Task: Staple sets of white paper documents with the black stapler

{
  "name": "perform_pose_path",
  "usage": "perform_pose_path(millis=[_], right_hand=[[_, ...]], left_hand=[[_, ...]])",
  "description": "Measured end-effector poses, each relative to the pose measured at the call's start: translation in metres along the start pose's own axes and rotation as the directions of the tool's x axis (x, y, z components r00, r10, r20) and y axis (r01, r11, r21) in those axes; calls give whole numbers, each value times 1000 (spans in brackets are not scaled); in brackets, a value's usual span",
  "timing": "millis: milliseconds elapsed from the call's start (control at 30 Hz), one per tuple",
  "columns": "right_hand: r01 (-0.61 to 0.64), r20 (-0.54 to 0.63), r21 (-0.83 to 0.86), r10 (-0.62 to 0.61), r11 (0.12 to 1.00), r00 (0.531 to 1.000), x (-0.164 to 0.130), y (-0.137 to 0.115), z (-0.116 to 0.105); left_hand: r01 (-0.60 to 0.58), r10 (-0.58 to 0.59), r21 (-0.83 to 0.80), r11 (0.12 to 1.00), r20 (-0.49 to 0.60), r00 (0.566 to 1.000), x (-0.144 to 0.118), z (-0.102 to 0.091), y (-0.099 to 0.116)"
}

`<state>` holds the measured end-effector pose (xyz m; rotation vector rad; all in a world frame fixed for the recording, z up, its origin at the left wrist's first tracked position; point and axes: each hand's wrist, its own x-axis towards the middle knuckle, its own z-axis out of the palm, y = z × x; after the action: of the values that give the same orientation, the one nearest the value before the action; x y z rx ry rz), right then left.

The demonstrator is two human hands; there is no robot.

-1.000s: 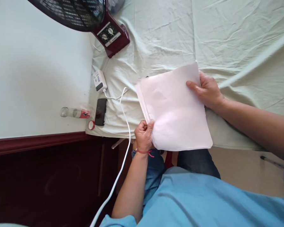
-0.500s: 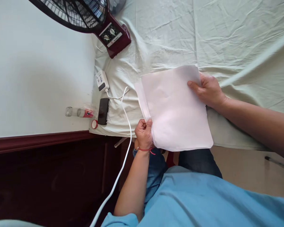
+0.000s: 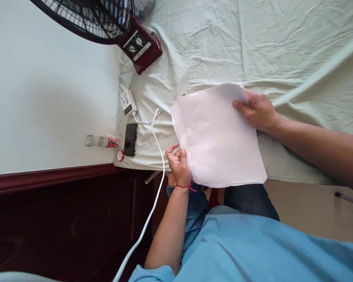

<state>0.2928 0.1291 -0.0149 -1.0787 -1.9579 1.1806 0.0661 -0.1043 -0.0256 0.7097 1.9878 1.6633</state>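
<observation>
A stack of blank white paper sheets [image 3: 223, 137] is held tilted over the table's near edge, its left edges slightly fanned out. My right hand [image 3: 260, 111] grips the stack at its upper right edge, thumb on top and the other fingers hidden beneath. Beside the lower left edge of the sheets is my left hand [image 3: 179, 164], its thumb close to the paper. The index finger there is lifted away from the thumb, while the other fingers are half curled. Whether this hand still touches the sheets is hard to tell.
A pale green cloth [image 3: 206, 47] covers the table. Along the left stand a dark red fan [image 3: 145, 51], a white power strip [image 3: 128, 102], a black phone [image 3: 131, 139], a clear bottle [image 3: 101, 141] and a red-rimmed lid [image 3: 120, 155]. A white cable [image 3: 157, 192] hangs over the edge.
My left hand's fingers have loosened from the paper edge, and the index finger has lifted outward. My right hand keeps its grip on the stack. The view has shifted slightly.
</observation>
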Motion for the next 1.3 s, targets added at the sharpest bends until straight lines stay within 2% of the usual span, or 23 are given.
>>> perform_pose_path(millis=[400, 633, 867, 1100, 1300], right_hand=[[12, -34, -9, -12, 1000, 999, -2, 0, 1], [13, -58, -5, -13, 1000, 998, -1, 0, 0], [20, -36, -22, -20, 1000, 999, -1, -1, 1], [-4, -163, -61, -6, 998, 987, -3, 3, 5], [-30, -150, -109, 14, 994, 989, -1, 3, 5]], left_hand=[[-29, 28, 35, 999, 27, 999, 3, 0, -3], [8, -13, 52, 999, 96, 995, 5, 0, -4], [-36, 18, 143, 989, 123, 992, 4, 0, 2], [-65, 49, 160, 985, 100, 994, 2, 0, 3], [-82, 68, 151, 985, 98, 993, 4, -5, -6]])
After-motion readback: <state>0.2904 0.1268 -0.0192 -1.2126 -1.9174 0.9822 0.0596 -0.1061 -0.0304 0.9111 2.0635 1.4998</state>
